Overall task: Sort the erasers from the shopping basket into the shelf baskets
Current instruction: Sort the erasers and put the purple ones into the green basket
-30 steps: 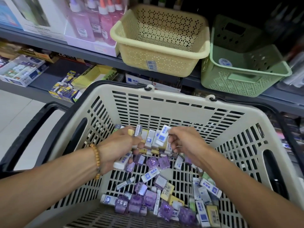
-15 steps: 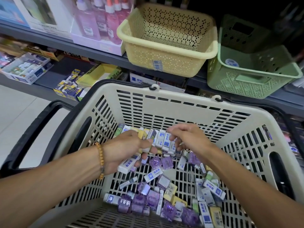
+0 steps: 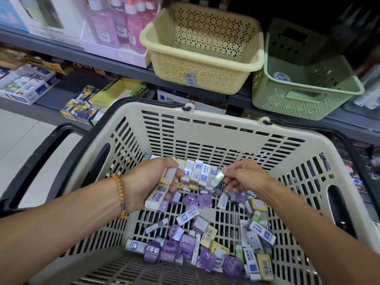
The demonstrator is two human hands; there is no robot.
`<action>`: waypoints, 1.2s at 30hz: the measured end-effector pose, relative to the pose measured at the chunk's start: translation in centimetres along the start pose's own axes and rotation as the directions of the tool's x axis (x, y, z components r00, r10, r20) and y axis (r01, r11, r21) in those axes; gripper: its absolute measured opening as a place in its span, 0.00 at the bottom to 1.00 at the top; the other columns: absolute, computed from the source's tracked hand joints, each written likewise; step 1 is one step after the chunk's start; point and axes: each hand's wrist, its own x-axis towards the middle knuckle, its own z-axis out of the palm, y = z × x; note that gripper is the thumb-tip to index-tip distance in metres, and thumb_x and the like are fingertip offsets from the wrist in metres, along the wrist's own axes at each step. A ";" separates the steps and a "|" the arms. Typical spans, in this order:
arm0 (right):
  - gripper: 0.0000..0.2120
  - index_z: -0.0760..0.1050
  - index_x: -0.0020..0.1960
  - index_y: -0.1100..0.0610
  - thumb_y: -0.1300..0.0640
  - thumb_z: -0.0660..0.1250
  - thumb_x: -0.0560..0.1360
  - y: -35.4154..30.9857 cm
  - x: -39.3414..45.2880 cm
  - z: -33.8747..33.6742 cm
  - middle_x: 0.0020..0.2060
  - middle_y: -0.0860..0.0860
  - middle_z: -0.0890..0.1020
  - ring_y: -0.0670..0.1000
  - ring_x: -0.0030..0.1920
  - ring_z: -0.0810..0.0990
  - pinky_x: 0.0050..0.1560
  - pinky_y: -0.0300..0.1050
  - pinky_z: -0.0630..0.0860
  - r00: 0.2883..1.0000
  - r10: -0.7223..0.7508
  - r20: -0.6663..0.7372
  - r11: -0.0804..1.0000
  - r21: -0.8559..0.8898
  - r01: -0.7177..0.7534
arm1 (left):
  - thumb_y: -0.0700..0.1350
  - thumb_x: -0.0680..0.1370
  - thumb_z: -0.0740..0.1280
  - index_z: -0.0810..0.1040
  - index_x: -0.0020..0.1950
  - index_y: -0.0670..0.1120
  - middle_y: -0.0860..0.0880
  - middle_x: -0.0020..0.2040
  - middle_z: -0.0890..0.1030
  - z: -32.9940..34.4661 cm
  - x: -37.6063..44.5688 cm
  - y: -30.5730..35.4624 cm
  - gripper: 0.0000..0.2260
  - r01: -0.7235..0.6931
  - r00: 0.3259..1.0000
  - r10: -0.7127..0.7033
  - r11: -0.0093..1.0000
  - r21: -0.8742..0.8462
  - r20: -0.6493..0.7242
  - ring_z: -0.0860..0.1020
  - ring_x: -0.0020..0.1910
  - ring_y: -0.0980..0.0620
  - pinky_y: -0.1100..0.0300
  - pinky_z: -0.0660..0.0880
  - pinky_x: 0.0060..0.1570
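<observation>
A beige slotted shopping basket (image 3: 226, 128) with black handles holds several loose erasers: white-and-blue ones (image 3: 187, 215), purple ones (image 3: 190, 200) and yellow ones. My left hand (image 3: 148, 182) is inside the basket and grips a bunch of white-and-blue erasers (image 3: 157, 197), some fanned out above its fingers. My right hand (image 3: 244, 177) is beside it and pinches a small green-and-white eraser (image 3: 218, 177) between thumb and fingertips. On the shelf above stand a yellow perforated basket (image 3: 203, 77) and a green basket (image 3: 304, 97), both open on top.
A grey shelf edge (image 3: 102, 58) runs behind the shopping basket. Pink and purple bottles (image 3: 115, 23) in a white box stand left of the yellow basket. Boxes of stationery (image 3: 26, 85) fill the lower shelf at left. Pale floor tiles (image 3: 24, 140) show at left.
My right hand has lifted away from the bunch and now pinches a green-and-white eraser. My left hand keeps its bunch. The view has shifted slightly, with the shelf baskets further right.
</observation>
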 end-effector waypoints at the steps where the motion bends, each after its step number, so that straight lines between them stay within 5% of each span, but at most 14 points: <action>1: 0.05 0.80 0.46 0.64 0.62 0.68 0.78 0.2 0.3 0.4 0.32 0.54 0.84 0.50 0.30 0.82 0.29 0.38 0.77 1.000 0.001 -0.016 1.000 0.005 -0.001 | 0.45 0.80 0.60 0.79 0.58 0.34 0.45 0.31 0.75 0.0 0.0 0.0 0.16 -0.002 1.000 0.002 1.000 0.003 -0.003 0.72 0.26 0.52 0.62 0.71 0.24; 6: 0.05 0.79 0.49 0.61 0.67 0.65 0.78 0.5 1.3 2.1 0.34 0.55 0.86 0.52 0.36 0.86 0.35 0.40 0.81 0.997 0.000 -0.084 0.995 0.095 0.008 | 0.44 0.82 0.59 0.77 0.60 0.33 0.48 0.31 0.74 0.4 -0.1 0.0 0.16 -0.006 1.000 0.005 1.000 -0.019 -0.021 0.72 0.26 0.53 0.62 0.71 0.25; 10: 0.06 0.81 0.48 0.60 0.60 0.65 0.79 -0.6 0.1 2.5 0.36 0.55 0.84 0.48 0.32 0.83 0.33 0.38 0.77 0.986 -0.108 -0.125 0.993 0.023 0.112 | 0.42 0.81 0.60 0.76 0.59 0.38 0.47 0.38 0.73 0.7 -0.4 0.3 0.11 -0.079 0.995 0.067 0.980 -0.182 -0.070 0.71 0.31 0.53 0.65 0.72 0.25; 15: 0.19 0.82 0.47 0.59 0.41 0.70 0.74 -3.4 -3.6 6.7 0.39 0.55 0.86 0.50 0.36 0.84 0.33 0.37 0.77 0.945 -0.164 0.284 0.985 0.093 0.143 | 0.38 0.81 0.60 0.74 0.63 0.36 0.47 0.37 0.71 0.5 0.0 0.7 0.13 -0.238 0.961 0.168 0.906 -0.351 -0.218 0.70 0.33 0.52 0.58 0.71 0.33; 20: 0.06 0.79 0.48 0.58 0.56 0.72 0.76 -3.6 -4.3 8.7 0.43 0.59 0.86 0.52 0.38 0.86 0.33 0.38 0.80 0.880 -0.142 0.453 0.976 0.211 0.050 | 0.40 0.81 0.61 0.75 0.60 0.38 0.46 0.40 0.72 0.5 0.3 0.6 0.10 -0.292 0.949 0.225 0.892 -0.346 -0.221 0.73 0.37 0.50 0.57 0.74 0.36; 24: 0.03 0.76 0.52 0.60 0.62 0.67 0.78 -2.4 -3.2 4.9 0.41 0.59 0.86 0.54 0.37 0.85 0.33 0.40 0.80 0.936 -0.088 0.340 0.975 0.221 0.012 | 0.46 0.82 0.61 0.78 0.57 0.39 0.41 0.56 0.76 0.3 0.5 0.2 0.12 -0.215 0.958 0.175 0.963 -0.163 -0.229 0.76 0.47 0.48 0.56 0.77 0.41; 26: 0.04 0.77 0.51 0.62 0.63 0.68 0.78 -1.7 -2.6 2.3 0.35 0.57 0.83 0.51 0.30 0.81 0.28 0.38 0.76 0.971 -0.068 0.227 0.986 0.166 0.031 | 0.49 0.81 0.63 0.79 0.57 0.42 0.40 0.59 0.78 0.3 0.5 0.0 0.13 -0.177 0.961 0.171 0.984 -0.011 -0.217 0.76 0.44 0.50 0.59 0.75 0.37; 31: 0.06 0.77 0.41 0.62 0.63 0.69 0.77 -0.1 -1.0 -1.1 0.29 0.52 0.78 0.47 0.25 0.73 0.25 0.38 0.70 1.000 0.018 0.023 1.000 -0.009 -0.018 | 0.47 0.79 0.66 0.81 0.52 0.41 0.39 0.50 0.83 0.4 0.1 -0.5 0.11 -0.166 0.982 0.180 0.968 0.187 -0.062 0.76 0.30 0.54 0.64 0.73 0.27; 36: 0.08 0.77 0.41 0.66 0.65 0.66 0.78 1.2 0.8 0.4 0.32 0.59 0.80 0.52 0.29 0.77 0.28 0.42 0.75 0.996 0.036 -0.084 0.997 -0.067 -0.042 | 0.39 0.76 0.70 0.81 0.50 0.39 0.38 0.48 0.84 0.3 0.5 -0.8 0.04 -0.197 0.974 0.220 0.939 0.282 -0.053 0.79 0.33 0.52 0.63 0.76 0.31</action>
